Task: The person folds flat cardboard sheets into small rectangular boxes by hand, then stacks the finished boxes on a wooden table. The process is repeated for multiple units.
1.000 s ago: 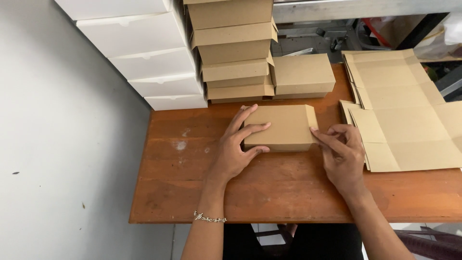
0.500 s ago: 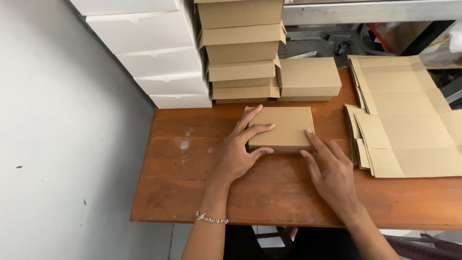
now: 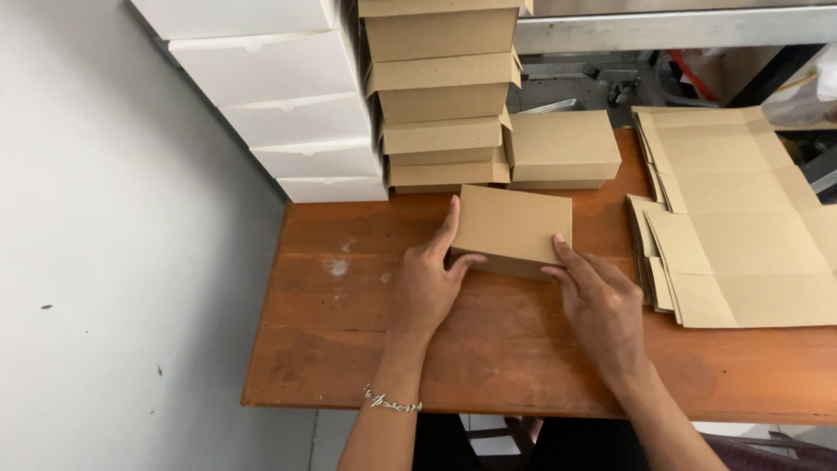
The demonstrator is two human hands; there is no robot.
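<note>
The desk (image 3: 349, 349) carries my brown cardboard box (image 3: 513, 228), just in front of the stacked boxes (image 3: 445, 96). It looks light and crushable, best gripped by its ends; my left hand (image 3: 427, 283) and right hand (image 3: 602, 305) clasp those.

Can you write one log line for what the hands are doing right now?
left hand: grip on brown box | right hand: at its near right corner | wooden table

Even, soft daylight fills the view; the table (image 3: 349, 349) shows no glare. Faint shadows sit under the hands and beside the white boxes (image 3: 296, 105). Focus is sharp, with slight wide-angle bending beyond the table's edges.
</note>
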